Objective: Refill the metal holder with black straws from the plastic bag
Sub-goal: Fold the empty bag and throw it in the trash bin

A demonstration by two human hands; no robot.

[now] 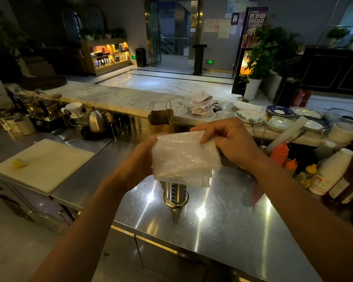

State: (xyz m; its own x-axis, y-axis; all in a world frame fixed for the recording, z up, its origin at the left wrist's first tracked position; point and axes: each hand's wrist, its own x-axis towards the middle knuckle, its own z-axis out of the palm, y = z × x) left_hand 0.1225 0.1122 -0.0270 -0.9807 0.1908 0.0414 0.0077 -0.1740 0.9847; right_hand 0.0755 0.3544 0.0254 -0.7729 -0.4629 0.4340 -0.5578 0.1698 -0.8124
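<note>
The top of the metal holder (176,193) is hidden by the folded plastic bag (183,157) held just above it. The bag is clasped by the left hand (139,159), fingers concealed behind it, and pinched by the curled fingers of the right hand (230,141).

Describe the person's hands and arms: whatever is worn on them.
Both are bare. The left hand and right hand wear no gloves, and no rings, watch or bracelet show. The left forearm and right forearm carry no sleeve as far as the frame's lower edge. In this dim light, small marks cannot be told.
</note>
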